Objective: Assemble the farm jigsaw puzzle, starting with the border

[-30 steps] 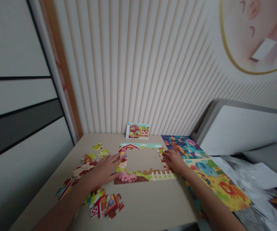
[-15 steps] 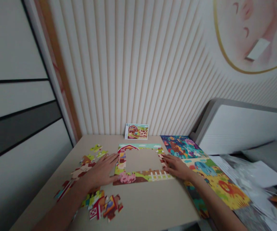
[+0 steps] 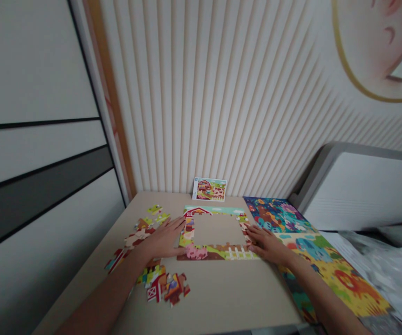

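Note:
A puzzle border (image 3: pixel 218 255) lies joined as a rectangle on the table, with bare tabletop inside it. Its strips show a barn roof, a pink pig and a white fence. My left hand (image 3: pixel 166 238) lies spread with its fingertips at the border's left edge. At the right edge rests my right hand (image 3: pixel 265 243), fingers stretched out and touching the strip. Neither hand grips anything. Loose puzzle pieces (image 3: pixel 167 286) are strewn left of the border, some partly hidden beneath my left forearm. A picture card (image 3: pixel 210 189) with the farm scene leans against the wall.
Right of the border lie a dark blue animal picture (image 3: pixel 277 214) and a yellow one with a lion and elephant (image 3: pixel 333 265). Papers and clear plastic (image 3: pixel 378 260) sit beyond them. A ribbed wall (image 3: pixel 201 93) rises behind the table (image 3: pixel 235 293).
The view has shifted left, so everything sits farther right in the picture. Both hands stay at the border's sides, and the border now looks straighter along its lower edge.

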### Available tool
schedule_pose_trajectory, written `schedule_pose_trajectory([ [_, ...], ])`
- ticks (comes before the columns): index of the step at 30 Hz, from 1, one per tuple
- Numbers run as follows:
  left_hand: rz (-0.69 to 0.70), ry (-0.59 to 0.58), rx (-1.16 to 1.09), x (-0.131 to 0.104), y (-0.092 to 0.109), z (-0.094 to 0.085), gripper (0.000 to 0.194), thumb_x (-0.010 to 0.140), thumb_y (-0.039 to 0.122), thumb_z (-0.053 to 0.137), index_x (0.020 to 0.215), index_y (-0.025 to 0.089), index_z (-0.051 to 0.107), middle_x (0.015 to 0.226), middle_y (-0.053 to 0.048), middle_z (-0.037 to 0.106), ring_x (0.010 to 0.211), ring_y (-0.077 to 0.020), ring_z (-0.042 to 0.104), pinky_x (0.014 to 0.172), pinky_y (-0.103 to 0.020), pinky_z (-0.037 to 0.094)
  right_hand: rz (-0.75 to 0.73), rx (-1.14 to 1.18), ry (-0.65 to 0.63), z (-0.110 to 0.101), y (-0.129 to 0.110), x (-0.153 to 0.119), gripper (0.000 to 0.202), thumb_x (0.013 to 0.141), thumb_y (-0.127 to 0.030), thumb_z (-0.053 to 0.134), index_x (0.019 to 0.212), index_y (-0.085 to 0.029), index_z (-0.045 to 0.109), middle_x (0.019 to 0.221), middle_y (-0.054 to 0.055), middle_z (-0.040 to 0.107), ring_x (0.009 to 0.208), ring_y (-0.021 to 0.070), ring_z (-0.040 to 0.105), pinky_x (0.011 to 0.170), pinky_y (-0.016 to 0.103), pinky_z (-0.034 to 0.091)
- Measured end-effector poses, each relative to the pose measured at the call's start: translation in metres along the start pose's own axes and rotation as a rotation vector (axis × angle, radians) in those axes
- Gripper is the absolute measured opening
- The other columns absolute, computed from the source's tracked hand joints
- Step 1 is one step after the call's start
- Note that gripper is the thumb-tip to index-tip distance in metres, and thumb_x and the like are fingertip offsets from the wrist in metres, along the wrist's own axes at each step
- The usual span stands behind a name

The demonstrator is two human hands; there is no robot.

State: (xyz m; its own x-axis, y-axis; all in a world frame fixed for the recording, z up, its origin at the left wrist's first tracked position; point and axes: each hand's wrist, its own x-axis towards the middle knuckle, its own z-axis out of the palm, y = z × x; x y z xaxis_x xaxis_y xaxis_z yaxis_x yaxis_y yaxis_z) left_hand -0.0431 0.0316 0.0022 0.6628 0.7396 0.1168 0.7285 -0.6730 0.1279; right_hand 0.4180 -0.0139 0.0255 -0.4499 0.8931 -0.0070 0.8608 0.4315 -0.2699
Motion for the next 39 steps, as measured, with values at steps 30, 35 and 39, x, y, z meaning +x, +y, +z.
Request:
schedule_pose_trajectory([
  [30, 0.039, -0.002, -0.027, -0.002, -0.008, 0.006, 0.095, 0.079, 0.080, 0.053, 0.154, 0.023, 0.036, 0.159, -0.015, 0.036, 0.146, -0.0303, 0.032, 0.122, -0.051, 0.011, 0.030, 0.027, -0.037, 0.001, 0.013, -0.017, 0.078, 0.088, -0.066, 0.057, 0.154, -0.030, 0.036, 0.160, 0.008, 0.035, 0.149, 0.0319, 0.027, 0.121, 0.054, 0.016],
  [35, 0.043, -0.003, -0.038, -0.003, -0.005, 0.001, 0.094, 0.080, 0.079, 0.054, 0.153, 0.023, 0.036, 0.158, -0.015, 0.038, 0.145, -0.0302, 0.035, 0.122, -0.051, 0.012, 0.027, 0.007, -0.047, 0.004, 0.016, -0.016, 0.078, 0.090, -0.067, 0.054, 0.155, -0.029, 0.035, 0.160, 0.007, 0.033, 0.150, 0.0312, 0.026, 0.122, 0.052, 0.016],
  [39, 0.038, -0.022, -0.026, -0.003, 0.000, -0.003, 0.091, 0.082, 0.078, 0.052, 0.153, 0.022, 0.037, 0.159, -0.015, 0.037, 0.146, -0.0297, 0.033, 0.122, -0.050, 0.012, 0.032, -0.004, -0.051, 0.006, 0.019, -0.016, 0.078, 0.090, -0.067, 0.054, 0.155, -0.028, 0.036, 0.160, 0.007, 0.034, 0.150, 0.0313, 0.026, 0.121, 0.053, 0.016],
])
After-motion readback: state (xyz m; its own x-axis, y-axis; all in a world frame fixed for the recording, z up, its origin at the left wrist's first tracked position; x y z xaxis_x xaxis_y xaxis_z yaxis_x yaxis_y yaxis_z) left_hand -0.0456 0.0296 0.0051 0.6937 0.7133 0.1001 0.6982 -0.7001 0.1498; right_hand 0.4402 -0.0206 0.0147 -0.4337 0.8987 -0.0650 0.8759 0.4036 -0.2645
